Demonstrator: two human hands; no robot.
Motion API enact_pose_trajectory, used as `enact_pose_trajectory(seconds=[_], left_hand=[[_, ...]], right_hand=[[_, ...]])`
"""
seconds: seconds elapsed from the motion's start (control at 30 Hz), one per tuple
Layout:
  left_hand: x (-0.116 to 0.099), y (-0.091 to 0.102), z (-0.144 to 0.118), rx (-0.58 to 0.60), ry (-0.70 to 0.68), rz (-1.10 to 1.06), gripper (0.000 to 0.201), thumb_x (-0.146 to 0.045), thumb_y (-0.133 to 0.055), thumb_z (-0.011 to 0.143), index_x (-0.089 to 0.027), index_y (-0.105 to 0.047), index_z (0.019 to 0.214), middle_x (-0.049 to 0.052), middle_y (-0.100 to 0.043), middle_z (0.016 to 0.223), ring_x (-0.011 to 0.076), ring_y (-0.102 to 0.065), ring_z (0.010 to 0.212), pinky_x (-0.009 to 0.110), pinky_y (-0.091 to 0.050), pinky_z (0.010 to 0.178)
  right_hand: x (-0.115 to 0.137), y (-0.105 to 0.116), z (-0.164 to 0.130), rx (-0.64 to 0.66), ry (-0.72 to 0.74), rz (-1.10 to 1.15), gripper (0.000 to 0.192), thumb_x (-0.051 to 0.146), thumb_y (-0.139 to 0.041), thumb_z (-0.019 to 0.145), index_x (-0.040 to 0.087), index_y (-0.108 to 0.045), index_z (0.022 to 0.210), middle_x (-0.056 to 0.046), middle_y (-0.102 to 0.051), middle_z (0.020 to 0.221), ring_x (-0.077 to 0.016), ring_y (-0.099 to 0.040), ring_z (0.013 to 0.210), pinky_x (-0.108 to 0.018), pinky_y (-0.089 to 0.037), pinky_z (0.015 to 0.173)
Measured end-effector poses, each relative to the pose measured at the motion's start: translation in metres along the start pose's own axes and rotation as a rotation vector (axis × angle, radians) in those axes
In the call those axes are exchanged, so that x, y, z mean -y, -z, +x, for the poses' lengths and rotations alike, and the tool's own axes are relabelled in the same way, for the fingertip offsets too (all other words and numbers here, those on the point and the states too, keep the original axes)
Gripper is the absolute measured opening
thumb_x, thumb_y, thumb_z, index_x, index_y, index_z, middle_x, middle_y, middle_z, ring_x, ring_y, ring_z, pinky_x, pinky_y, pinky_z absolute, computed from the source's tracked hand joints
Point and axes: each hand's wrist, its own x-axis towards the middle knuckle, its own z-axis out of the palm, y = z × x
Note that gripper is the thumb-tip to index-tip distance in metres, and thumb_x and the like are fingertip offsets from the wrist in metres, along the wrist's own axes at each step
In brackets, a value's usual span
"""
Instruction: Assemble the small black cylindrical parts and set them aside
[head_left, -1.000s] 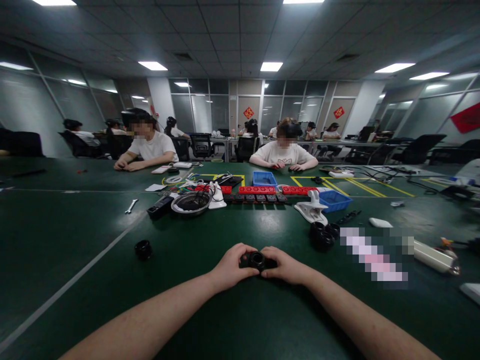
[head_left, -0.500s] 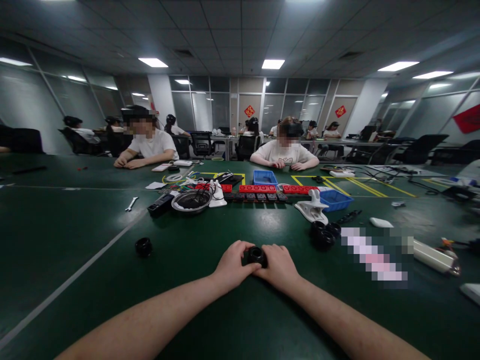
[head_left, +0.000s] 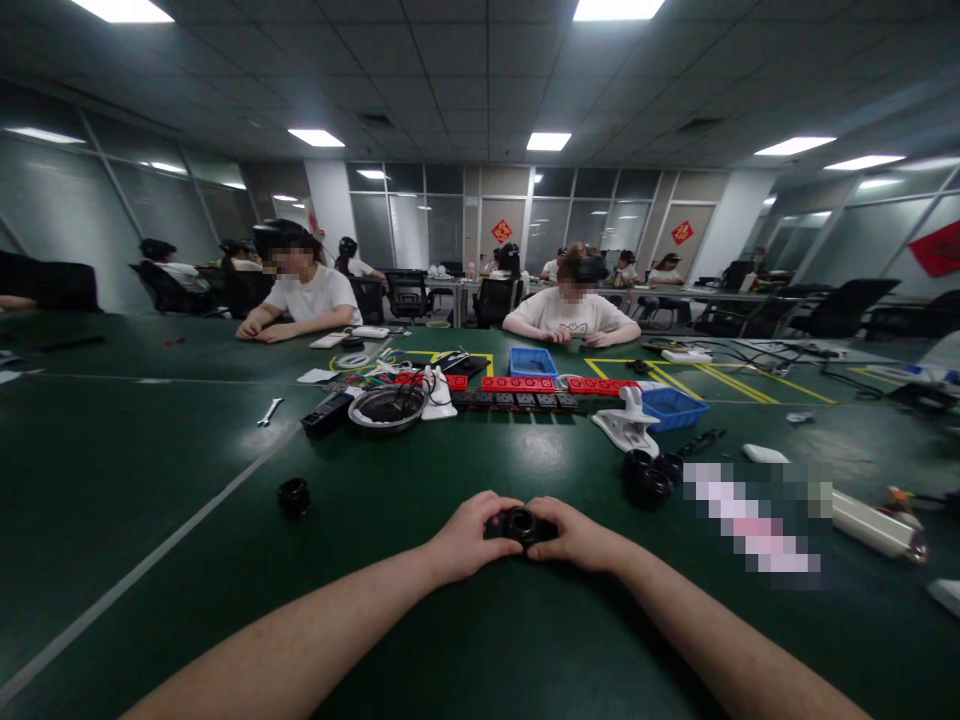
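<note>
Head view is showing both bare hands meeting over a small black ring [head_left: 519, 524], which is sitting low against the green table [head_left: 487, 640] directly in front of the person. The left hand [head_left: 469, 535] is curling around the ring's left flank and the right hand [head_left: 574, 538] is closing on its right flank, so both are gripping the same piece, fingers wrapped narrow around it. It is looking like a rigid, moulded part with a round opening facing up, probably light and not fragile; its dark, glossy skin is likely a bit slick, so the outer rim, where the fingertips are already pressing, is seeming the sensible place to hold it.

Beyond the right hand and a little to its right, a cluster of similar black rings [head_left: 651, 478] is lying on the table. Off to the left of the left hand, one loose black ring [head_left: 293, 496] is resting alone. Farther out ahead of both hands, a round metal dish [head_left: 388, 407] and a row of red blocks [head_left: 517, 383] are sitting, and across the table two people in white shirts are working under ceiling lights.
</note>
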Motion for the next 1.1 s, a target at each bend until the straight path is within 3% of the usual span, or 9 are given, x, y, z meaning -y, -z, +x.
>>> enact_pose_trajectory(seconds=[0.27, 0.53, 0.63, 0.77, 0.9, 1.1], left_hand=[[0.002, -0.006, 0.000, -0.068, 0.073, -0.010, 0.037, -0.031, -0.067, 0.059, -0.019, -0.054, 0.091, 0.000, -0.048, 0.081, 0.0138, -0.045, 0.071, 0.023, -0.036, 0.061], [-0.001, -0.010, -0.001, -0.179, 0.159, 0.006, 0.036, -0.026, -0.067, 0.057, -0.018, -0.054, 0.090, 0.001, -0.049, 0.084, 0.0150, -0.046, 0.073, 0.025, -0.037, 0.064], [0.000, -0.007, 0.000, -0.139, 0.109, 0.004, 0.036, -0.027, -0.065, 0.060, -0.019, -0.054, 0.093, 0.000, -0.049, 0.082, 0.0148, -0.045, 0.072, 0.025, -0.037, 0.064], [0.005, -0.003, 0.001, -0.066, 0.027, -0.027, 0.039, -0.028, -0.063, 0.064, -0.022, -0.053, 0.100, 0.000, -0.049, 0.082, 0.0135, -0.045, 0.071, 0.023, -0.037, 0.063], [0.007, -0.002, 0.002, -0.031, 0.001, -0.040, 0.042, -0.027, -0.063, 0.064, -0.023, -0.051, 0.105, -0.001, -0.048, 0.081, 0.0122, -0.045, 0.069, 0.022, -0.037, 0.062], [0.004, -0.002, 0.001, -0.027, 0.009, -0.005, 0.039, -0.029, -0.064, 0.063, -0.022, -0.053, 0.100, -0.001, -0.049, 0.081, 0.0126, -0.046, 0.071, 0.022, -0.037, 0.063]], right_hand=[[0.006, -0.012, 0.001, -0.140, -0.189, -0.195, 0.038, 0.040, -0.070, 0.049, 0.016, -0.049, 0.069, 0.002, -0.048, 0.069, -0.0134, -0.044, 0.065, -0.021, -0.030, 0.054], [0.024, -0.029, 0.003, -0.278, -0.302, -0.538, 0.041, 0.055, -0.055, 0.061, 0.016, -0.051, 0.073, -0.005, -0.054, 0.074, -0.0197, -0.048, 0.070, -0.029, -0.030, 0.060], [0.021, -0.025, 0.002, -0.261, -0.215, -0.428, 0.047, 0.054, -0.058, 0.058, 0.017, -0.052, 0.086, -0.005, -0.053, 0.083, -0.0208, -0.048, 0.077, -0.030, -0.033, 0.066], [0.010, -0.011, 0.000, -0.099, -0.042, -0.161, 0.045, 0.042, -0.062, 0.063, 0.020, -0.050, 0.101, -0.003, -0.053, 0.090, -0.0188, -0.047, 0.083, -0.029, -0.035, 0.072], [0.004, 0.000, 0.000, -0.007, 0.000, -0.015, 0.033, 0.034, -0.061, 0.066, 0.017, -0.055, 0.093, -0.003, -0.053, 0.089, -0.0186, -0.047, 0.084, -0.029, -0.035, 0.073], [0.005, -0.005, 0.002, -0.053, -0.111, 0.025, 0.029, 0.029, -0.068, 0.057, 0.015, -0.054, 0.079, 0.001, -0.049, 0.076, -0.0153, -0.046, 0.073, -0.025, -0.036, 0.064]])
